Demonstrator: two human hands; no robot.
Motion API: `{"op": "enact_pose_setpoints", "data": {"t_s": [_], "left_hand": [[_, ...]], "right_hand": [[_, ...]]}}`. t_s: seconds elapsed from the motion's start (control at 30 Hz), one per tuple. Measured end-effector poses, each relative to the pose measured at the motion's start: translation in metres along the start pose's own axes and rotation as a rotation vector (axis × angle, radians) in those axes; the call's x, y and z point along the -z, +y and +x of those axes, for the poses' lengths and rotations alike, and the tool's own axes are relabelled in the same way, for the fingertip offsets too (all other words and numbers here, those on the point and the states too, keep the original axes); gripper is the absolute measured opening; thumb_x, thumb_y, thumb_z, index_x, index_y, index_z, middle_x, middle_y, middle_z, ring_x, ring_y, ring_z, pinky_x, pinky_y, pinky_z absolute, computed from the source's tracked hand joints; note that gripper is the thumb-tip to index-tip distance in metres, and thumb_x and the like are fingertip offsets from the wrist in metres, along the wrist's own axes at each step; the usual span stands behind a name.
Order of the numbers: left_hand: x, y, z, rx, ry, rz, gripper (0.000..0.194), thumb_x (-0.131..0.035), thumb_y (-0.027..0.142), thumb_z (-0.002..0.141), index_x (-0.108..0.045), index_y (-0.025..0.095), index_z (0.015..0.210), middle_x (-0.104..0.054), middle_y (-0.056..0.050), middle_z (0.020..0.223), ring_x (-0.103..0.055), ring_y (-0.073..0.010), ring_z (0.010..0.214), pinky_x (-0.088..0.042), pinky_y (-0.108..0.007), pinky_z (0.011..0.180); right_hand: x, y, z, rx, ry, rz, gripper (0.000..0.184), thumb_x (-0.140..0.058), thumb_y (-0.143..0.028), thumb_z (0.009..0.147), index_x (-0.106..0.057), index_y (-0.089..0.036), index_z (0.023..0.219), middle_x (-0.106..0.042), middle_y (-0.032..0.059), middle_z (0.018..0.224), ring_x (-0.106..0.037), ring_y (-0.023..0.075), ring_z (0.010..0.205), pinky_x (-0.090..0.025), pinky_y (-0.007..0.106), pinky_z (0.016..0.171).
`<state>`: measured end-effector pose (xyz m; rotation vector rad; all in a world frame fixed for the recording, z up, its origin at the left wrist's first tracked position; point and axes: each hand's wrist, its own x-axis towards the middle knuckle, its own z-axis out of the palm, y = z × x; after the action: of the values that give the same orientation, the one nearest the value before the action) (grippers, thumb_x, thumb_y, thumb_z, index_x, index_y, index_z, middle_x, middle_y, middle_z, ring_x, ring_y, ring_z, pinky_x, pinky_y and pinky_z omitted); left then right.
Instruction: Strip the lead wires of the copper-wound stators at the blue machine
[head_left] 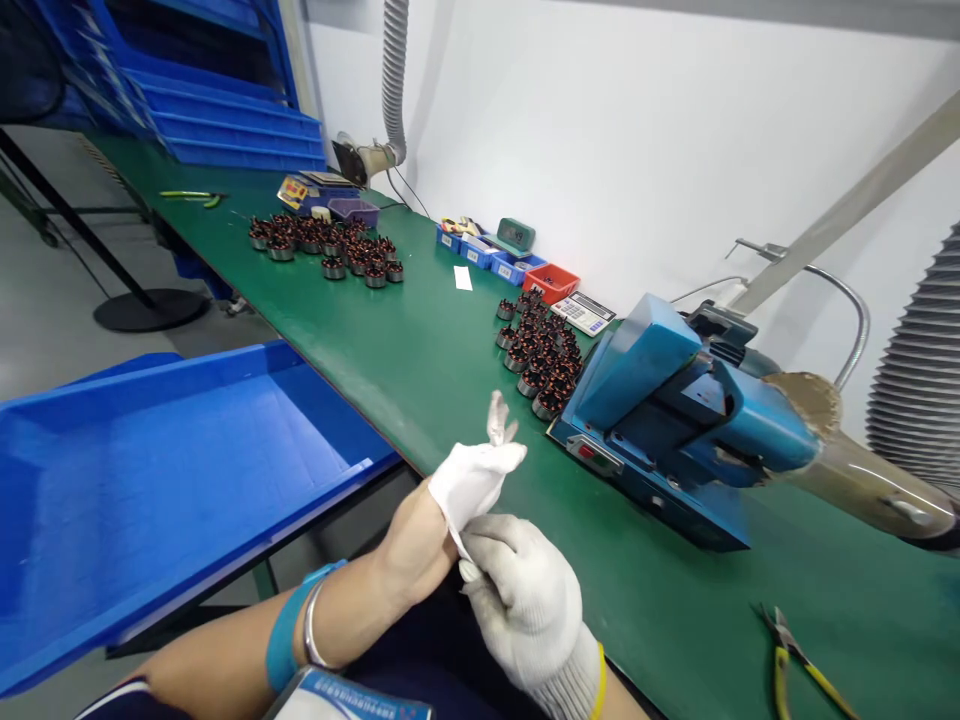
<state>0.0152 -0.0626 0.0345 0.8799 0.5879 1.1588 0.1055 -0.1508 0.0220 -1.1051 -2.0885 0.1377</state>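
Observation:
My left hand is partly inside a thin white glove, its fingers stretched up and away from me over the bench edge. The palm is bare near the wrist, where the glove's cuff is pulled out. A knitted white work glove with a yellow hem covers my right hand, whose thumb and fingers pinch that cuff. Beyond my hands stands a cluster of copper-wound motor stators. To their right is a blue bench machine with a red switch.
A large blue tray lies left of the green bench. More stators sit farther back. Small bins, a calculator and a clock line the wall. Yellow-handled pliers lie at the lower right.

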Motion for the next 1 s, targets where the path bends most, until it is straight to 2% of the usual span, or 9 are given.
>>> {"op": "enact_pose_setpoints", "data": {"t_s": [0.1, 0.27, 0.4, 0.53, 0.6, 0.67, 0.8, 0.9, 1.0], "left_hand": [[0.006, 0.006, -0.013, -0.011, -0.148, 0.205, 0.019, -0.059, 0.029, 0.084, -0.072, 0.02, 0.096, -0.066, -0.006, 0.121, -0.056, -0.0232, 0.121, -0.035, -0.041, 0.115], [0.015, 0.011, -0.013, -0.132, -0.412, 0.591, 0.029, -0.051, 0.037, 0.088, -0.074, 0.022, 0.078, -0.074, -0.004, 0.104, -0.066, -0.0213, 0.1, -0.047, -0.036, 0.1], [0.012, 0.013, -0.012, -0.141, -0.45, 0.308, 0.034, -0.05, 0.045, 0.089, -0.073, 0.022, 0.077, -0.075, -0.006, 0.085, -0.068, -0.0224, 0.091, -0.046, -0.042, 0.1], [-0.005, 0.007, -0.007, 0.069, -0.491, -0.1, 0.037, -0.051, 0.054, 0.087, -0.064, 0.034, 0.115, -0.052, -0.002, 0.142, -0.053, -0.0257, 0.126, -0.037, -0.049, 0.109], [-0.015, 0.004, 0.001, 0.123, -0.442, -0.185, 0.042, -0.055, 0.047, 0.086, -0.056, 0.036, 0.127, -0.037, 0.001, 0.153, -0.041, -0.0242, 0.137, -0.028, -0.046, 0.115], [-0.022, 0.005, 0.009, 0.101, -0.273, -0.257, 0.048, -0.056, 0.045, 0.085, -0.054, 0.026, 0.13, -0.043, -0.005, 0.149, -0.043, -0.0234, 0.136, -0.027, -0.041, 0.117], [-0.019, 0.023, 0.027, 0.138, -0.249, -0.277, 0.079, -0.036, 0.075, 0.081, -0.047, 0.02, 0.135, -0.06, -0.017, 0.128, -0.065, -0.0306, 0.102, -0.05, -0.051, 0.091], [0.0, 0.04, 0.062, -0.051, -0.26, 0.118, 0.091, -0.012, 0.085, 0.076, -0.031, 0.031, 0.146, -0.046, -0.013, 0.146, -0.061, -0.034, 0.112, -0.052, -0.054, 0.087], [0.021, 0.055, 0.133, -0.209, -0.119, 0.582, 0.073, -0.008, 0.071, 0.086, -0.021, 0.037, 0.149, -0.018, 0.002, 0.161, -0.035, -0.0273, 0.141, -0.035, -0.048, 0.111]], "right_hand": [[-0.002, -0.004, -0.005, -0.036, -0.033, 0.168, 0.016, -0.047, -0.023, 0.088, -0.061, -0.023, 0.095, -0.068, 0.0039, 0.09, -0.066, 0.0153, 0.076, -0.054, 0.026, 0.066], [-0.003, -0.01, -0.008, -0.108, -0.013, 0.322, 0.012, -0.047, -0.022, 0.087, -0.059, -0.023, 0.086, -0.066, 0.0027, 0.087, -0.065, 0.0138, 0.076, -0.054, 0.025, 0.067], [0.001, -0.014, -0.003, -0.085, 0.003, 0.363, 0.012, -0.047, -0.021, 0.088, -0.059, -0.022, 0.09, -0.065, 0.0035, 0.088, -0.065, 0.0132, 0.08, -0.054, 0.024, 0.072], [-0.008, -0.02, -0.002, 0.061, -0.031, 0.347, 0.018, -0.043, -0.033, 0.091, -0.056, -0.023, 0.085, -0.065, 0.0018, 0.083, -0.064, 0.0124, 0.075, -0.053, 0.022, 0.067], [-0.012, -0.02, -0.002, 0.083, -0.078, 0.264, 0.024, -0.04, -0.038, 0.091, -0.055, -0.023, 0.079, -0.065, 0.0009, 0.08, -0.062, 0.0126, 0.066, -0.051, 0.022, 0.06], [-0.01, -0.016, 0.001, 0.063, -0.121, 0.2, 0.024, -0.041, -0.038, 0.089, -0.055, -0.023, 0.077, -0.065, 0.0008, 0.078, -0.062, 0.013, 0.064, -0.051, 0.023, 0.057], [0.01, 0.0, -0.001, -0.04, -0.047, 0.098, 0.018, -0.044, -0.026, 0.089, -0.06, -0.023, 0.095, -0.068, 0.0037, 0.091, -0.067, 0.0145, 0.076, -0.055, 0.024, 0.067], [0.025, 0.018, -0.032, -0.044, 0.043, -0.087, 0.027, -0.049, -0.025, 0.089, -0.058, -0.022, 0.114, -0.069, 0.008, 0.106, -0.069, 0.0187, 0.094, -0.059, 0.027, 0.077], [0.034, 0.03, -0.087, -0.248, 0.076, -0.373, 0.037, -0.055, -0.046, 0.089, -0.057, -0.025, 0.12, -0.067, 0.0098, 0.113, -0.068, 0.024, 0.1, -0.061, 0.029, 0.076]]}}
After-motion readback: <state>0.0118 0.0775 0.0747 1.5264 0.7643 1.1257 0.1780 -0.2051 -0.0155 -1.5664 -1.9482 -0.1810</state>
